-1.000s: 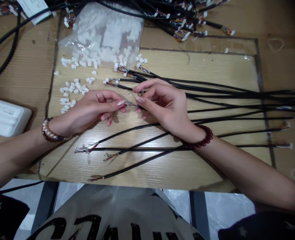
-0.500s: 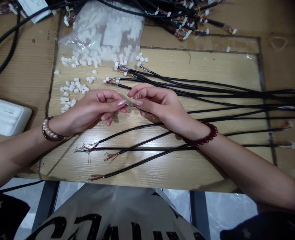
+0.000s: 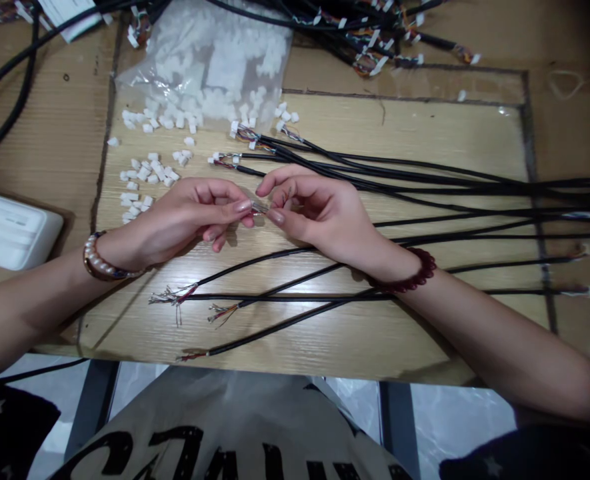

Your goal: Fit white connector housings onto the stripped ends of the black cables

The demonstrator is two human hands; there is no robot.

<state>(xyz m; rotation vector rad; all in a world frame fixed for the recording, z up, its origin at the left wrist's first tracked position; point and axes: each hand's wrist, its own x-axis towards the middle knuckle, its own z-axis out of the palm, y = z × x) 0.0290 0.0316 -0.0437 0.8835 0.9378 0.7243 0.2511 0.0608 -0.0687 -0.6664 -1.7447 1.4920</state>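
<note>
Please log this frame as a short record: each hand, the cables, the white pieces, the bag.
Left grip: thumb and finger pinching thin wires
Right grip: thumb tip at the same wires; hold partly hidden
Near cables: black, splayed wire ends
White pieces: scattered beyond the left wrist
Clear bag: lying behind, holding more white pieces

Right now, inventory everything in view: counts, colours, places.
Held wires: several, mostly silvery, centre
Bare-ended cables: about four, black, near side
Connector-tipped cables: several, black, far side
Loose connectors: many, white, left
Bag: one, clear, top
Cable bundle: one, black, top
Label: one, white, top left
Block: one, white, left edge
Table: one, pale wood, middle
Cardboard: count unclear, brown, around table
Table legs: two, grey, bottom
Clothing: count unclear, grey and black, bottom
Bracelets: two, pale and dark red, wrists
Left grip: one, bare hand, on held wires
Right grip: one, bare hand, at held wires
</note>
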